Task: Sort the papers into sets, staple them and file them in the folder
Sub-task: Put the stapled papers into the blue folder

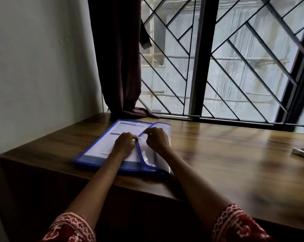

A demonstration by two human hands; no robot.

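Evidently the filing step is closing out: the blue-edged clear folder (102, 151) lies on the bench (217, 154) with papers (111, 140) inside, the left hand (124, 143) and right hand (157, 139) both pinching its flap (158, 158) at the clasp. Next it likely needs pressing shut. The print is too blurred to read.

text: none legible | papers (112, 135) in folder (88, 154): print blurred
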